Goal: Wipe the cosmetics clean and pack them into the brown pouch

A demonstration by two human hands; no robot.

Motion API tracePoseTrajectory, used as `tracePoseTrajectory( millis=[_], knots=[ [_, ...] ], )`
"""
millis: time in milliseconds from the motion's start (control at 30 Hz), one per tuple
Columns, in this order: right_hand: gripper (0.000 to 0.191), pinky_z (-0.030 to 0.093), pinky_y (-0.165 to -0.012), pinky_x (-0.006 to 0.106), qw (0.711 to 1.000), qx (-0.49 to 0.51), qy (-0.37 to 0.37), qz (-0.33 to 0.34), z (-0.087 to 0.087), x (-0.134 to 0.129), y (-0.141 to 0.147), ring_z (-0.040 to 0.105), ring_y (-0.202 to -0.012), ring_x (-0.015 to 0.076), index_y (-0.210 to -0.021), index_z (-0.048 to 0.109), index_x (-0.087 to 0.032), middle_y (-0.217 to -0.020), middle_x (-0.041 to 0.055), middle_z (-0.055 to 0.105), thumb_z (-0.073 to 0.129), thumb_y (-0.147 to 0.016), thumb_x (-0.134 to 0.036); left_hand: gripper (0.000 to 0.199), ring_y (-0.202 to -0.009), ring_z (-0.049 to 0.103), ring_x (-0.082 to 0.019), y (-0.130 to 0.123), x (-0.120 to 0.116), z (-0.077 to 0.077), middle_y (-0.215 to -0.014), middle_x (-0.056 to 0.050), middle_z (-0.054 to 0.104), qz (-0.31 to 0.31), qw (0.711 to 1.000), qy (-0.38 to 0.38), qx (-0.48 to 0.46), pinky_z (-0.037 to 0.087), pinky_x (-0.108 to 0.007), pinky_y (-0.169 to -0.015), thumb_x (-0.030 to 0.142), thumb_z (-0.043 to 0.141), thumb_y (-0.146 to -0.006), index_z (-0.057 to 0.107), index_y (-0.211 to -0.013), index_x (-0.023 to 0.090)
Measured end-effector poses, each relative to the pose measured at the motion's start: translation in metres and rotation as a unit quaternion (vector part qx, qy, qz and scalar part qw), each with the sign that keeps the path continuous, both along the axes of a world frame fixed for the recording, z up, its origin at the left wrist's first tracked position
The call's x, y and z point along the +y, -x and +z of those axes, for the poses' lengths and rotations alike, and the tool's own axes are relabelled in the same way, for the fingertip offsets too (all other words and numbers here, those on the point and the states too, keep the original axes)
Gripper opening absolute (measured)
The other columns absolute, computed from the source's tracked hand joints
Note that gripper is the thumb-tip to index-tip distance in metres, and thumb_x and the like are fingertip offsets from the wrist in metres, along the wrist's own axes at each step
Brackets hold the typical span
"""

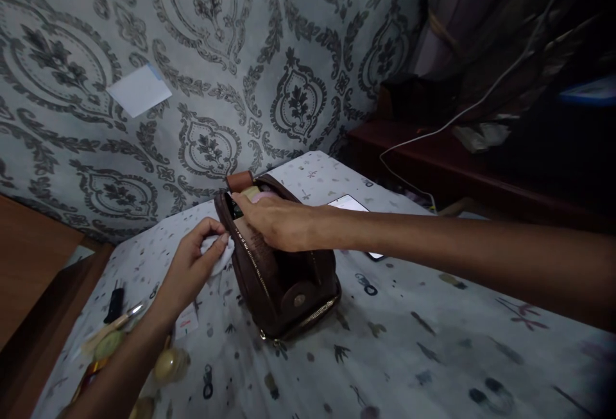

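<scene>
A dark brown zippered bag (283,316) stands unzipped on the bedsheet, its gold-toothed opening facing up. My left hand (195,255) is at its left side, fingers and thumb closed on a crumpled white cloth (221,255) that touches the bag's edge. From the right, my right hand (276,220) reaches over the far part of the opening; most of its fingers are down inside, so their grip is hidden. Beside that hand, a pale pink and yellowish item (264,196) shows in the bag. A brown tab (239,181) sticks up at the bag's far end.
A phone (349,202) with a lit screen lies right of the bag, partly behind my forearm. Left are a brush (120,321), a black object (114,303), a round yellowish item (168,366) and a white card (187,321). A patterned wall (212,143) rises behind; a white cable (452,120) hangs right.
</scene>
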State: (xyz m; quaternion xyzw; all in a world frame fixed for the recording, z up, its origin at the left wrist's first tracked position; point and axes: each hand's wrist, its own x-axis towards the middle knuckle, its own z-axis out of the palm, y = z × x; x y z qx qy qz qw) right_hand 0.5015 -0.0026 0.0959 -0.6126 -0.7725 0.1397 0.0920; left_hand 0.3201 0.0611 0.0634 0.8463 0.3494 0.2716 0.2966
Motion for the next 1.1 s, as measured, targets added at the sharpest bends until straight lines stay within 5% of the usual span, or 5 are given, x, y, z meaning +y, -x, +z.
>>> tracePoseTrajectory(
  millis=[467, 700, 1100],
  knots=[
    [0.049, 0.048, -0.082, 0.034, 0.997, -0.058, -0.037, 0.034, -0.004, 0.001, -0.002, 0.066, -0.109, 0.0305, -0.135, 0.04, -0.006, -0.114, 0.0194, 0.069, 0.053, -0.087, -0.006, 0.024, -0.075, 0.055, -0.019, 0.015, -0.002, 0.007, -0.077, -0.001, 0.059, 0.006, 1.0, 0.001, 0.008, 0.046, -0.029, -0.073, 0.045, 0.06, -0.08, 0.059, -0.079, 0.021],
    [0.059, 0.05, -0.081, 0.036, 0.992, -0.112, -0.048, 0.025, -0.002, -0.004, 0.0, 0.066, -0.107, 0.031, -0.144, 0.033, -0.005, -0.112, 0.0188, 0.069, 0.053, -0.088, -0.006, 0.026, -0.078, 0.058, -0.02, 0.02, -0.005, 0.006, -0.079, -0.002, 0.063, 0.028, 0.999, 0.01, 0.015, 0.047, -0.029, -0.074, 0.047, 0.062, -0.079, 0.063, -0.08, 0.021],
    [0.05, 0.043, -0.073, 0.03, 0.995, -0.055, -0.075, 0.047, 0.005, -0.015, -0.011, 0.066, -0.092, 0.0249, -0.132, 0.047, -0.005, -0.105, 0.0154, 0.069, 0.049, -0.083, 0.002, 0.032, -0.075, 0.057, -0.017, 0.062, -0.012, -0.023, -0.083, -0.001, 0.063, 0.102, 0.989, 0.104, -0.002, 0.045, -0.025, -0.068, 0.052, 0.065, -0.082, 0.062, -0.087, 0.021]
  ],
)
